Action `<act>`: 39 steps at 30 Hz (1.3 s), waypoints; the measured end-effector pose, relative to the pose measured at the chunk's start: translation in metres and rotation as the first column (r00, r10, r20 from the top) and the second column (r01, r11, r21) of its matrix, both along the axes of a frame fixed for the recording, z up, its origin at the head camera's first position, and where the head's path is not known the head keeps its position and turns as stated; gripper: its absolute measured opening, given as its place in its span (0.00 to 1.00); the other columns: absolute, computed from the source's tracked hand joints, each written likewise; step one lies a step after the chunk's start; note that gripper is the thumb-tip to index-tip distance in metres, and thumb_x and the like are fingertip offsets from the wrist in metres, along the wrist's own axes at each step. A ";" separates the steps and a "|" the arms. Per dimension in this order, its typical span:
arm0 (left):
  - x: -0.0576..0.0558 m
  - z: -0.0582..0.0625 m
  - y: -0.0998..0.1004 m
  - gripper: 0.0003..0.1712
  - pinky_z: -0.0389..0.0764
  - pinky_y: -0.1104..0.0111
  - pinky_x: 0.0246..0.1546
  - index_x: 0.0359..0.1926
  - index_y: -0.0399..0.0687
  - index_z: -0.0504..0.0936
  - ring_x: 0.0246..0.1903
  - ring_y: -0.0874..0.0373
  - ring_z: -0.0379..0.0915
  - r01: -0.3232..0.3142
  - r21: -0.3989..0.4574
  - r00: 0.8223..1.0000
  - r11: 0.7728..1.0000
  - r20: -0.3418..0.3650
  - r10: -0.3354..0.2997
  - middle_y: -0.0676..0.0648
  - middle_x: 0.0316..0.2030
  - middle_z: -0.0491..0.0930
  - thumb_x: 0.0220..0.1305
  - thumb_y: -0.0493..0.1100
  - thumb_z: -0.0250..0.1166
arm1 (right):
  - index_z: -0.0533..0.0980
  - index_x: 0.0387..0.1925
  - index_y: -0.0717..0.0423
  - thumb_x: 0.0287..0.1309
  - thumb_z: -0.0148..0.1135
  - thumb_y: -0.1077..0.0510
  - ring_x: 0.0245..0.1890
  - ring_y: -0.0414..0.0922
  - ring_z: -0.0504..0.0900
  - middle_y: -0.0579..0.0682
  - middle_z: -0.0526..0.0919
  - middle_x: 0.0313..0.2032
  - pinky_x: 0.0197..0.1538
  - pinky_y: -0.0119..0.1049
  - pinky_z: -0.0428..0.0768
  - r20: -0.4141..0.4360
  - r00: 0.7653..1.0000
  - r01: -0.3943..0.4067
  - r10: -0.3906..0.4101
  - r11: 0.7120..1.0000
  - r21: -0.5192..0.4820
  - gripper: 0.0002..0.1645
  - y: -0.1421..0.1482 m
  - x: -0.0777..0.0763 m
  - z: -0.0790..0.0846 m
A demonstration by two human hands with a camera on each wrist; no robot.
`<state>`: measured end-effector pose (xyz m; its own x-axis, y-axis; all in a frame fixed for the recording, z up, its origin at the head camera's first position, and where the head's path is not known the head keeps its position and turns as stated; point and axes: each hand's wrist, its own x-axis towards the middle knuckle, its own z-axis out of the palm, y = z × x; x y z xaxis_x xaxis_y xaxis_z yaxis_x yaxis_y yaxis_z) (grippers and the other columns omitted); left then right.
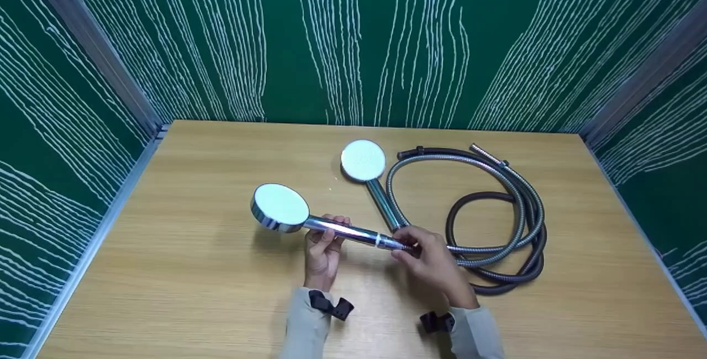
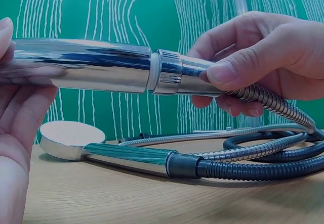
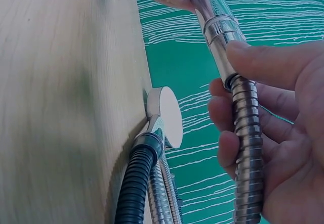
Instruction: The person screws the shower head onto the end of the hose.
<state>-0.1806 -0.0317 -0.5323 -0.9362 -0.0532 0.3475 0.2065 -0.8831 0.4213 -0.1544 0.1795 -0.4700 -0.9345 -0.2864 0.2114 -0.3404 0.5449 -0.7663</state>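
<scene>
My left hand (image 1: 322, 259) grips the handle of a chrome shower head (image 1: 280, 205), held above the table with its white round face up and to the left. My right hand (image 1: 433, 257) pinches the chrome end connector (image 2: 192, 71) of a silver metal shower hose (image 3: 247, 143). In the left wrist view, connector and handle end are in line, with a white ring (image 2: 153, 72) showing between them. Whether the threads are engaged cannot be seen. Behind my hands a second shower head (image 1: 363, 161) lies face up, joined to a black hose (image 2: 253, 170).
Coils of silver hose (image 1: 393, 174) and black hose lie together on the right side of the wooden table (image 1: 182, 226). Green walls (image 1: 287, 44) with white wavy lines stand at the back and sides. Black wrist cameras (image 1: 331, 305) sit on both sleeves.
</scene>
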 end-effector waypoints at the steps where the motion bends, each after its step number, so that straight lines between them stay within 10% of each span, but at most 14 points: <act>1: 0.000 0.000 0.000 0.10 0.81 0.62 0.57 0.42 0.42 0.83 0.44 0.54 0.82 -0.001 0.001 1.000 1.000 0.000 0.001 0.46 0.38 0.86 0.62 0.32 0.60 | 0.78 0.38 0.50 0.48 0.70 0.65 0.34 0.38 0.79 0.43 0.82 0.34 0.40 0.30 0.83 -0.002 1.000 -0.002 0.002 1.000 0.002 0.14 0.000 0.000 0.000; 39: -0.001 -0.001 0.000 0.11 0.80 0.62 0.58 0.43 0.42 0.83 0.45 0.53 0.82 0.009 0.000 1.000 1.000 0.003 -0.009 0.45 0.39 0.86 0.61 0.30 0.59 | 0.78 0.45 0.51 0.50 0.69 0.64 0.39 0.41 0.81 0.46 0.83 0.39 0.45 0.34 0.85 -0.018 0.999 0.036 -0.035 0.999 0.030 0.18 -0.002 -0.002 -0.006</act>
